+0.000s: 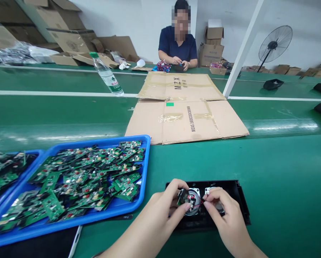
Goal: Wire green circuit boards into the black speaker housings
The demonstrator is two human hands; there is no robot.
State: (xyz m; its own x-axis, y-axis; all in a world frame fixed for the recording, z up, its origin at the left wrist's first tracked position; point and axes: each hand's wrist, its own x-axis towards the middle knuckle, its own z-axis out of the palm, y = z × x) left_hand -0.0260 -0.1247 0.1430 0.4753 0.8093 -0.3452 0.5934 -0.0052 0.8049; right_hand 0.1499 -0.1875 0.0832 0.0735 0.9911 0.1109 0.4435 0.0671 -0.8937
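My left hand (173, 204) pinches a small circuit board (185, 197) above a black speaker housing (238, 200). Fingers of my right hand (222, 208) are closed on a small white connector (206, 194), with thin red and black wires (200, 202) running between the two hands. Two round speakers sit in the housing: the left speaker (196, 210) lies partly behind the board, and the right speaker (218, 206) is mostly covered by my right hand. Whether the connector is touching the board's socket is not visible; the two appear apart.
Left of my hands, a blue tray (146, 172) holds many green circuit boards (95, 179); a second blue tray (40, 154) stands beside it. Flattened cardboard (176, 122) lies ahead, with a water bottle (108, 77) to its left. A co-worker (178, 46) sits across the bench.
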